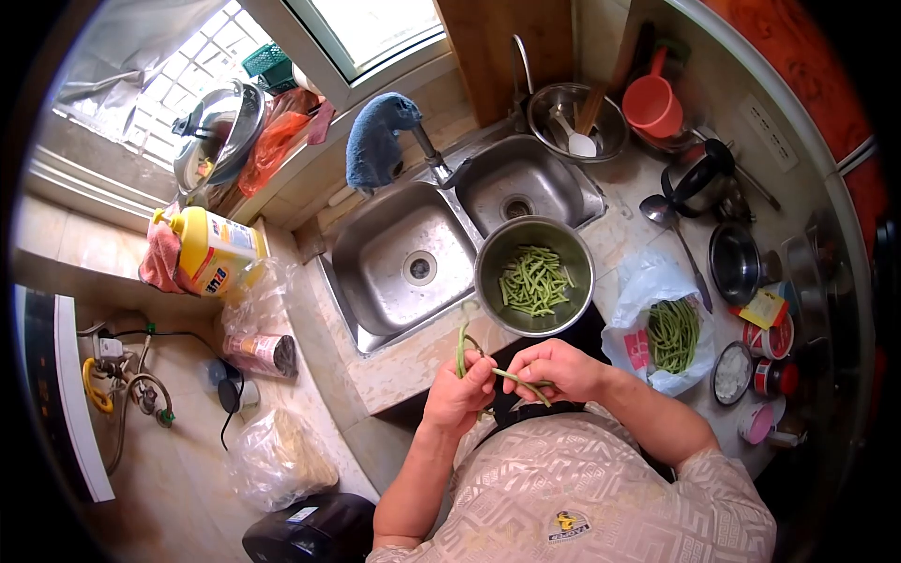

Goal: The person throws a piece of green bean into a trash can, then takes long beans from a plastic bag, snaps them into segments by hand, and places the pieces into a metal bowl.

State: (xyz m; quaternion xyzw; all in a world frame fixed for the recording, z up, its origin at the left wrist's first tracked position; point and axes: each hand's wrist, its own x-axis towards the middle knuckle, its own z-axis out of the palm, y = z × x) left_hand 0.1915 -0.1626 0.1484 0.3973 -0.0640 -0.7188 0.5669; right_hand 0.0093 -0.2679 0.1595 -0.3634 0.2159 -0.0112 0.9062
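Note:
My left hand (459, 392) is closed on long green beans (462, 349), which stick up above its fingers. My right hand (559, 370) pinches the other end of a bean that stretches between the two hands, its tip pointing down to the right. Just above the hands, a steel pot (484, 293) holds many short cut bean pieces (536, 281). To the right, a white plastic bag (629, 302) lies open with whole long beans (673, 335) inside.
A double sink (399, 263) with a cloth-draped faucet (429, 155) lies beyond the hands. Steel bowl (577, 122), ladle (659, 211), black bowl (735, 262) and jars stand at right. A yellow bottle (208, 249) and plastic bags are at left.

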